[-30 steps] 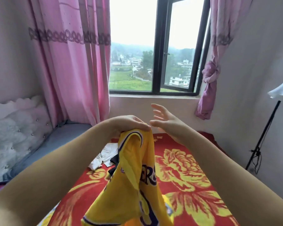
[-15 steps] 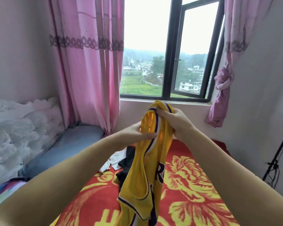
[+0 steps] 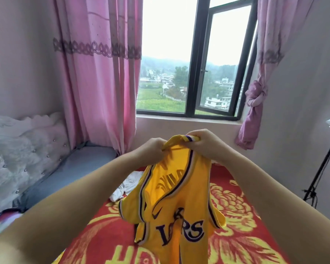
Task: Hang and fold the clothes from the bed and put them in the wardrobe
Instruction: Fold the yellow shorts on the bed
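1. The sleeveless yellow basketball jersey with purple trim and purple lettering (image 3: pixel 176 212) hangs in the air over the bed's red blanket with yellow flowers (image 3: pixel 236 235), held up by its top edge between the person and the dark-framed window (image 3: pixel 198 60).

2. The left hand (image 3: pixel 151 151) is closed on the jersey, its curled fingers pinching the yellow fabric at one side of the top.

3. The right hand (image 3: pixel 204 143) is also closed on it, gripping the striped purple-and-white band at the other side of the top, just beside the left hand.

4. Judging from this, the step in hand is finding the two shoulders so that the jersey can be opened out for hanging or folding.

5. To do it well, each hand should likely hold one shoulder strap, not a bunch of cloth, and the hands should draw apart until the neckline opens flat.

6. The body is twisted and one armhole sags to the left, so a light shake may be needed to let it fall straight.

7. A crumpled white garment (image 3: pixel 126 187) lies on the blanket behind the jersey, toward the window, with a dark piece beside it mostly hidden.

8. No wardrobe or hanger is in view.
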`<move>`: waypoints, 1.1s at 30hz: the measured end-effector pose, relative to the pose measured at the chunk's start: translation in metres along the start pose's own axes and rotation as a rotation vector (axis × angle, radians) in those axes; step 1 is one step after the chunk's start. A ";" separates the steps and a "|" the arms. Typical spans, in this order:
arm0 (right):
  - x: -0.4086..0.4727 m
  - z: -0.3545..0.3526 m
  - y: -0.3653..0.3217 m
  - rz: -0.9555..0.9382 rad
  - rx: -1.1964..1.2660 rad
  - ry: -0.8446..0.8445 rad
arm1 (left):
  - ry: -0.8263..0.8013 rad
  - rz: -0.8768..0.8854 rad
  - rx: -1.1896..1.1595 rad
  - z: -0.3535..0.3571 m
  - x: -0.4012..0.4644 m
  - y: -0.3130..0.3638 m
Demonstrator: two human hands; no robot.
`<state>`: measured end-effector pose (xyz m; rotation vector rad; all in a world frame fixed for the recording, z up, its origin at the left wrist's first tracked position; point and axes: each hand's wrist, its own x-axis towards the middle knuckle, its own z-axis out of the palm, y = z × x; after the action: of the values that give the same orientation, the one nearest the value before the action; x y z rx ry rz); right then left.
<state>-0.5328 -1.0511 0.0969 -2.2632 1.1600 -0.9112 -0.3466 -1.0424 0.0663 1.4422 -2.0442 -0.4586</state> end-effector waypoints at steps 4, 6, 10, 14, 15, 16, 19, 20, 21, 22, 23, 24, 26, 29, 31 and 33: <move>-0.004 -0.034 0.004 0.085 0.121 0.128 | 0.037 -0.123 0.022 0.008 -0.009 -0.046; -0.006 -0.059 0.015 0.117 0.093 0.068 | 0.052 -0.197 -0.132 -0.008 -0.017 -0.067; -0.018 -0.087 0.037 0.235 0.035 -0.210 | 0.109 -0.126 -0.307 -0.046 -0.024 -0.070; -0.022 -0.094 0.043 0.203 0.165 -0.407 | 0.208 -0.109 -0.369 -0.060 -0.012 -0.055; -0.022 -0.095 0.043 0.189 0.171 -0.431 | 0.241 -0.118 -0.409 -0.061 -0.010 -0.053; -0.022 -0.097 0.044 0.184 0.169 -0.428 | 0.251 -0.116 -0.440 -0.062 -0.008 -0.052; -0.021 -0.096 0.048 0.208 0.149 -0.303 | 0.122 -0.099 -0.434 -0.068 -0.007 -0.048; -0.020 -0.095 0.049 0.216 0.133 -0.257 | 0.035 -0.114 -0.406 -0.072 -0.007 -0.047; -0.020 -0.094 0.050 0.220 0.111 -0.224 | -0.044 -0.127 -0.365 -0.076 -0.008 -0.046; -0.020 -0.092 0.049 0.219 0.090 -0.205 | -0.105 -0.120 -0.314 -0.080 -0.009 -0.046; -0.020 -0.090 0.049 0.214 0.076 -0.194 | -0.129 -0.096 -0.254 -0.083 -0.009 -0.045; -0.020 -0.089 0.049 0.206 0.070 -0.185 | -0.116 -0.060 -0.194 -0.085 -0.009 -0.044; -0.021 -0.085 0.049 0.197 0.086 -0.147 | -0.039 0.029 -0.107 -0.085 -0.009 -0.047; -0.020 -0.079 0.048 0.225 0.149 -0.058 | 0.023 0.090 -0.054 -0.081 -0.014 -0.047; -0.019 -0.078 0.046 0.268 0.179 -0.026 | 0.031 0.097 -0.044 -0.078 -0.019 -0.047; -0.018 -0.076 0.045 0.311 0.193 -0.012 | 0.037 0.080 -0.077 -0.073 -0.021 -0.045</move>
<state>-0.6198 -1.0677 0.1143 -1.8689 1.3118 -0.8444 -0.2623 -1.0351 0.0904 1.3097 -2.0239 -0.4686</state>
